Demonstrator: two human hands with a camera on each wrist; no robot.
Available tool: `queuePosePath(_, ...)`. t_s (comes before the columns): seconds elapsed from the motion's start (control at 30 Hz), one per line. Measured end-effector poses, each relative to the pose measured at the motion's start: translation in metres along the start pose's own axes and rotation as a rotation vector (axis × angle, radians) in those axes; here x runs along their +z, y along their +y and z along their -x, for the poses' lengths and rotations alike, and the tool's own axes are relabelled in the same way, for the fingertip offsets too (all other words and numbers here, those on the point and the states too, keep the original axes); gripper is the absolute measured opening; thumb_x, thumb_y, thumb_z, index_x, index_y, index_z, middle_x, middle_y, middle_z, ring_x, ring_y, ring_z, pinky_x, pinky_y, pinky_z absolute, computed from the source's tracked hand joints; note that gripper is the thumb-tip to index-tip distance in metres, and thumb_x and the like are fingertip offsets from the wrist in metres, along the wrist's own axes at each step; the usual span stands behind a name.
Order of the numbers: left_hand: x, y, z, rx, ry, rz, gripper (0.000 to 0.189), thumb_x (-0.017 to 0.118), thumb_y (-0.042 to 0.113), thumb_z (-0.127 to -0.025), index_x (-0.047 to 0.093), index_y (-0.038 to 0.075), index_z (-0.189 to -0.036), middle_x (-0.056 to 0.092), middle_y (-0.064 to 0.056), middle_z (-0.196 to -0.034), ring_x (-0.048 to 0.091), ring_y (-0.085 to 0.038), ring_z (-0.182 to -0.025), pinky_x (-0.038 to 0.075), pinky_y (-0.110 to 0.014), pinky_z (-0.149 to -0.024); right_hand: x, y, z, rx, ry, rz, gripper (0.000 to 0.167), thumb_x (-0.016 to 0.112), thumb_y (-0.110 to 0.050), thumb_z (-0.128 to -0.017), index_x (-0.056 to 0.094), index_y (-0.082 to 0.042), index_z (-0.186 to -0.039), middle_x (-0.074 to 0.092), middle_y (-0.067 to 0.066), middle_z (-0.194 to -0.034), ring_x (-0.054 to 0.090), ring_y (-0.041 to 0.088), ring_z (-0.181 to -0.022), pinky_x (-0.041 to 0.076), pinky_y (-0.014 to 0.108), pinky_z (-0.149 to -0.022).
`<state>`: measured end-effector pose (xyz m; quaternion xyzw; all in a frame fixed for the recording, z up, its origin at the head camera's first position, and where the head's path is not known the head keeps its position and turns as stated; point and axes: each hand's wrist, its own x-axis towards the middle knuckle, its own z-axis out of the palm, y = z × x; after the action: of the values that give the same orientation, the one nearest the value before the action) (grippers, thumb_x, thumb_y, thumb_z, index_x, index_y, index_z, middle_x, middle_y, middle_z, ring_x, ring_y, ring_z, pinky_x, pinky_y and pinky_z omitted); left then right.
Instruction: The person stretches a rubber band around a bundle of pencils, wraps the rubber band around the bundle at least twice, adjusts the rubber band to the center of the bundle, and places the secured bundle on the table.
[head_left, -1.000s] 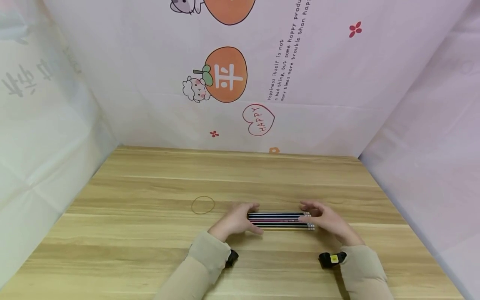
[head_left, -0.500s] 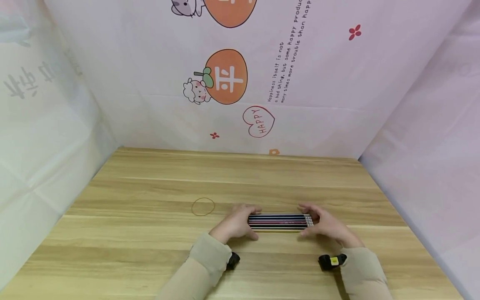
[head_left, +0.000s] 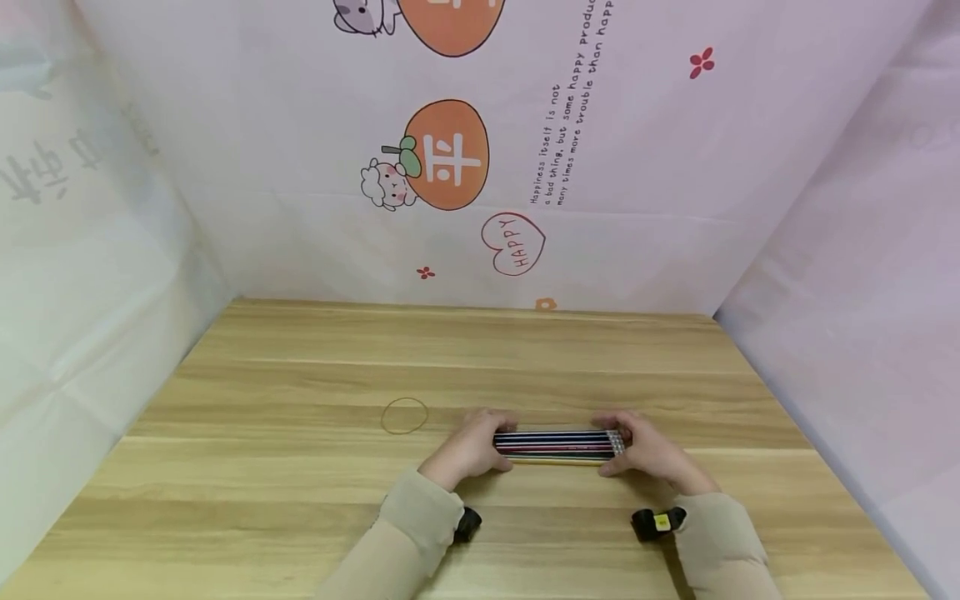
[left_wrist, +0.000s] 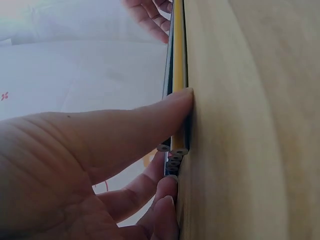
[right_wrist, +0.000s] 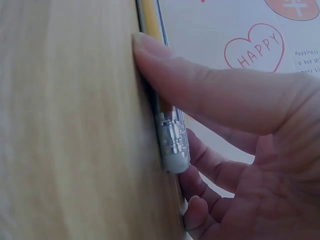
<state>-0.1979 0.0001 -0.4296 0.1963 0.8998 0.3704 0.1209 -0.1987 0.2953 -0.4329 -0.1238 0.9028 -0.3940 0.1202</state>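
Note:
Several pencils (head_left: 555, 447) lie side by side across the table, striped dark, red and yellow, their white eraser ends at the right. Around their left ends curls my left hand (head_left: 471, 446), thumb on the near side and fingers on the far side. My right hand (head_left: 648, 452) grips the eraser ends in the same way. Up close in the left wrist view, the thumb presses a yellow pencil (left_wrist: 178, 65) whose flat end shows above other pencil ends. A silver ferrule and white eraser (right_wrist: 176, 162) stick out below my right thumb in the right wrist view.
A thin rubber band (head_left: 405, 433) lies on the wooden table (head_left: 300, 500), left of and beyond the pencils. Printed cloth walls (head_left: 637, 250) stand at the back and both sides. Black wrist cameras (head_left: 654, 523) sit under the cuffs.
My right thumb has moved off the pencils' top to their near side. Both hands have closed in on the bundle, and the eraser ends now line up more evenly. The rubber band stays put.

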Motion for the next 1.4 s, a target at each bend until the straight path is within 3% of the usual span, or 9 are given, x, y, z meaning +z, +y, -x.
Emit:
queuePosePath(0.17, -0.002, 0.0, 0.001, -0.003, 0.002, -0.012, 0.051, 0.083, 0.007, -0.078, 0.065, 0.004, -0.126, 0.061, -0.013, -0.132, 0.045, -0.034, -0.133, 0.036, -0.048, -0.114, 0.001, -0.003, -0.001, -0.016, 0.005, 0.006, 0.072, 0.091, -0.01, -0.065, 0.059, 0.005, -0.127, 0.056, 0.024, -0.131, 0.048, 0.037, -0.118, 0.043, 0.044, -0.097)
queuePosePath(0.4, -0.002, 0.0, 0.002, -0.012, -0.004, -0.04, 0.044, 0.081, 0.009, -0.081, 0.068, 0.006, -0.123, 0.065, -0.01, -0.126, 0.049, -0.033, -0.129, 0.04, -0.047, -0.11, 0.002, -0.003, 0.001, -0.02, -0.016, -0.024, 0.06, 0.087, -0.008, -0.071, 0.061, 0.007, -0.123, 0.059, 0.017, -0.114, 0.048, 0.023, -0.096, 0.045, 0.025, -0.077)
queuePosePath(0.63, -0.001, -0.001, 0.002, 0.014, 0.015, -0.076, 0.036, 0.081, 0.009, -0.081, 0.071, 0.007, -0.116, 0.069, -0.008, -0.116, 0.054, -0.03, -0.12, 0.043, -0.044, -0.106, 0.003, -0.009, 0.002, -0.012, -0.02, 0.012, 0.051, 0.085, -0.007, -0.073, 0.064, 0.005, -0.118, 0.059, 0.018, -0.114, 0.048, 0.022, -0.093, 0.043, 0.029, -0.076)
queuePosePath(0.87, -0.001, -0.001, 0.003, 0.026, 0.014, -0.086, 0.029, 0.081, 0.01, -0.08, 0.073, 0.01, -0.108, 0.071, -0.002, -0.102, 0.059, -0.023, -0.108, 0.046, -0.039, -0.099, 0.005, -0.013, 0.004, -0.056, -0.018, 0.039, 0.036, 0.082, -0.005, -0.076, 0.066, 0.005, -0.107, 0.061, 0.013, -0.103, 0.05, 0.018, -0.089, 0.043, 0.025, -0.071)
queuePosePath(1.0, 0.0, -0.002, 0.002, 0.025, 0.016, -0.098, 0.02, 0.081, 0.011, -0.08, 0.074, 0.012, -0.099, 0.07, 0.002, -0.093, 0.057, -0.016, -0.092, 0.048, -0.032, -0.088, 0.005, -0.014, 0.005, -0.055, -0.014, 0.054, 0.031, 0.082, -0.006, -0.077, 0.067, 0.002, -0.103, 0.061, 0.012, -0.102, 0.049, 0.017, -0.087, 0.043, 0.025, -0.071)
queuePosePath(1.1, 0.0, -0.002, 0.001, 0.031, 0.018, -0.166, 0.011, 0.08, 0.014, -0.082, 0.071, 0.014, -0.086, 0.064, 0.005, -0.081, 0.051, -0.011, -0.077, 0.045, -0.026, -0.072, 0.006, -0.016, 0.006, -0.078, -0.028, 0.105, 0.026, 0.08, -0.009, -0.081, 0.067, 0.001, -0.101, 0.061, 0.01, -0.101, 0.05, 0.017, -0.087, 0.043, 0.026, -0.072)
queuePosePath(1.23, 0.001, -0.001, 0.002, 0.031, 0.026, -0.308, 0.019, 0.079, 0.022, -0.084, 0.064, 0.015, -0.076, 0.058, 0.004, -0.073, 0.047, -0.011, -0.067, 0.041, -0.025, -0.061, 0.006, -0.019, 0.006, -0.132, -0.042, 0.219, 0.017, 0.075, -0.014, -0.086, 0.064, -0.003, -0.092, 0.057, 0.005, -0.094, 0.048, 0.015, -0.083, 0.041, 0.026, -0.07)
queuePosePath(1.33, 0.002, 0.001, 0.003, 0.026, 0.028, -0.385, 0.016, 0.079, 0.026, -0.085, 0.068, 0.015, -0.082, 0.064, 0.003, -0.08, 0.053, -0.013, -0.072, 0.047, -0.029, -0.063, 0.006, -0.02, 0.007, -0.152, -0.045, 0.268, 0.017, 0.074, -0.016, -0.088, 0.062, -0.005, -0.088, 0.053, 0.003, -0.087, 0.043, 0.013, -0.078, 0.037, 0.026, -0.066)
queuePosePath(1.4, 0.002, 0.002, 0.005, 0.029, 0.025, -0.42, 0.015, 0.078, 0.028, -0.086, 0.071, 0.015, -0.089, 0.068, 0.002, -0.087, 0.058, -0.015, -0.08, 0.051, -0.032, -0.072, 0.007, -0.021, 0.007, -0.147, -0.05, 0.272, 0.018, 0.075, -0.016, -0.088, 0.061, -0.006, -0.085, 0.051, 0.002, -0.084, 0.04, 0.013, -0.076, 0.034, 0.026, -0.065)
